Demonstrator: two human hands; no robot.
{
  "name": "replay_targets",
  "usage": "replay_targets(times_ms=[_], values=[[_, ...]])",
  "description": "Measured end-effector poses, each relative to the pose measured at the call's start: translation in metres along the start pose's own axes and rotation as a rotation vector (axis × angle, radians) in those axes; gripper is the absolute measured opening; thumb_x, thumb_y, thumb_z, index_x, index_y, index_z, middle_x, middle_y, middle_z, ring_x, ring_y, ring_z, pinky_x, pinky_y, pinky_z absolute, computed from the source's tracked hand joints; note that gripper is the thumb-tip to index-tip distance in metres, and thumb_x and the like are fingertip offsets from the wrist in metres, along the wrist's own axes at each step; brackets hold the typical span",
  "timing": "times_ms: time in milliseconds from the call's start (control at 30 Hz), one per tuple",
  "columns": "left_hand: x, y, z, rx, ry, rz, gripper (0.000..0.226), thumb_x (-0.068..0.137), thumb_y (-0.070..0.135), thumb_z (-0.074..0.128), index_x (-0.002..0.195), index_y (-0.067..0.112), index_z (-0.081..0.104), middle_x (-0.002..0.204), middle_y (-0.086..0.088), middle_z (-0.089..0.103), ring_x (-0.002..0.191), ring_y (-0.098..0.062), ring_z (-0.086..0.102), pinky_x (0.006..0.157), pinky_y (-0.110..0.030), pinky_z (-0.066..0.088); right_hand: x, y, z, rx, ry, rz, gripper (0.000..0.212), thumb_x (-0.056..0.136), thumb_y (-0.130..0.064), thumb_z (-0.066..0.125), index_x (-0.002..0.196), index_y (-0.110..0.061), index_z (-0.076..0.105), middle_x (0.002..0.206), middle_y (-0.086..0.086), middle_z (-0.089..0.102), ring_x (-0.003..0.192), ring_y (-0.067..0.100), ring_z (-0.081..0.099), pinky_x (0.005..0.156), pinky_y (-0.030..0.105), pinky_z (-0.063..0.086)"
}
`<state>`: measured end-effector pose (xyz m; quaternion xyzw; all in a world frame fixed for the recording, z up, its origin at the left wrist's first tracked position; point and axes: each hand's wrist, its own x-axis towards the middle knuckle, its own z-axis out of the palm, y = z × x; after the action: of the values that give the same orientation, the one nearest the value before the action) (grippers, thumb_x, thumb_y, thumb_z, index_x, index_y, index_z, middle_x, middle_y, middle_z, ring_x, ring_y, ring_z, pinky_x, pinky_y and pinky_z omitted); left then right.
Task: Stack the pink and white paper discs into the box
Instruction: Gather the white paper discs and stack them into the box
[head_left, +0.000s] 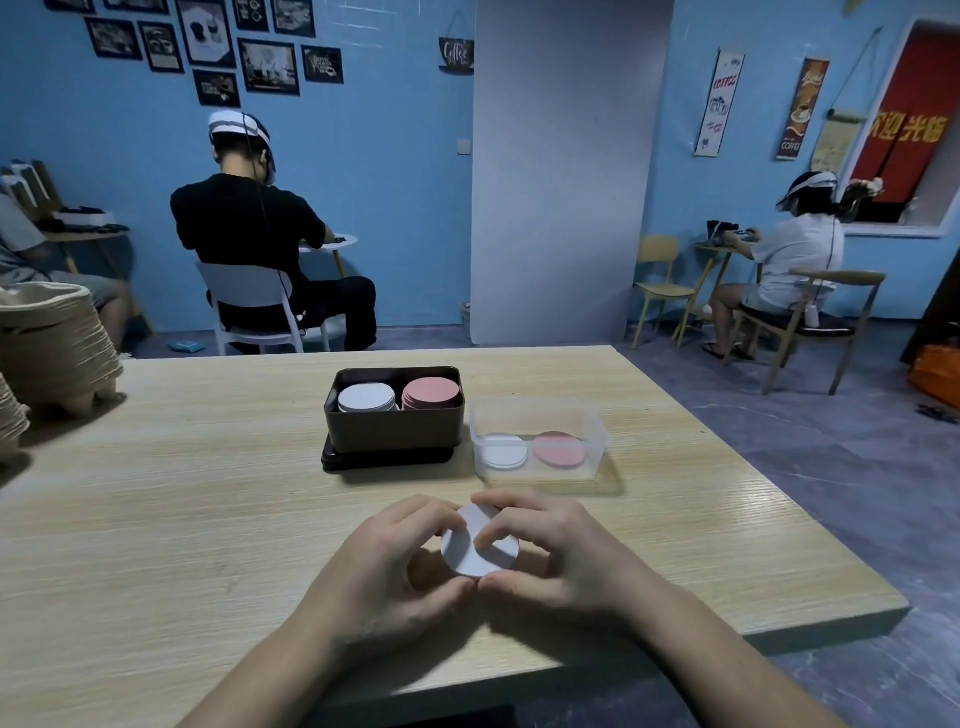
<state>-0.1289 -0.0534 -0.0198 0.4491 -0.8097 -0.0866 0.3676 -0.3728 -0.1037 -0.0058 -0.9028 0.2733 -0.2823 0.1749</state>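
Note:
Both my hands hold a white paper disc (475, 551) just above the wooden table (208, 493), near its front. My left hand (395, 566) curls around the disc's left edge and my right hand (545, 551) pinches its right side, thumbs meeting below it. Behind them a dark box (393, 431) holds a stack of white discs (366, 399) on the left and a stack of pink discs (432, 393) on the right. To its right a clear plastic box (540, 441) contains a few white discs (503, 451) and a few pink discs (560, 449).
A black lid (387, 460) lies under the dark box. Stacks of beige moulded paper trays (49, 343) stand at the table's left edge. The table's right edge drops to the floor. People sit at small tables in the background.

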Motion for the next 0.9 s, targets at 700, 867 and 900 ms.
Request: replay_targets(times_ms=[700,867,900], values=[[0.017,-0.007,0.010,0.204,-0.165,-0.163,0.067,0.075,0.073,0.064,0.130,0.037,0.053,0.123,0.024,0.057,0.116,-0.003,0.050,0.100,-0.031,0.044,-0.010,0.017,-0.001,-0.113,0.170,0.206,0.032,0.082,-0.045,0.075,0.105,-0.027,0.064,0.122,-0.013,0.064,0.118,0.005,0.056,0.098,0.024,0.045],[0.031,-0.001,0.010,0.265,-0.193,-0.136,0.060,0.074,0.072,0.062,0.122,0.036,0.056,0.115,0.022,0.061,0.111,-0.007,0.053,0.096,-0.035,0.046,-0.012,0.019,-0.002,-0.119,0.179,0.237,0.031,0.081,-0.047,0.073,0.104,-0.029,0.063,0.121,-0.014,0.063,0.117,0.005,0.056,0.097,0.023,0.045],[0.030,-0.002,0.010,0.250,-0.188,-0.135,0.058,0.074,0.070,0.064,0.120,0.036,0.057,0.112,0.023,0.060,0.109,-0.006,0.054,0.095,-0.035,0.047,-0.012,0.019,-0.002,-0.120,0.175,0.237,0.031,0.081,-0.047,0.073,0.103,-0.029,0.063,0.120,-0.014,0.063,0.117,0.005,0.056,0.097,0.023,0.045]])
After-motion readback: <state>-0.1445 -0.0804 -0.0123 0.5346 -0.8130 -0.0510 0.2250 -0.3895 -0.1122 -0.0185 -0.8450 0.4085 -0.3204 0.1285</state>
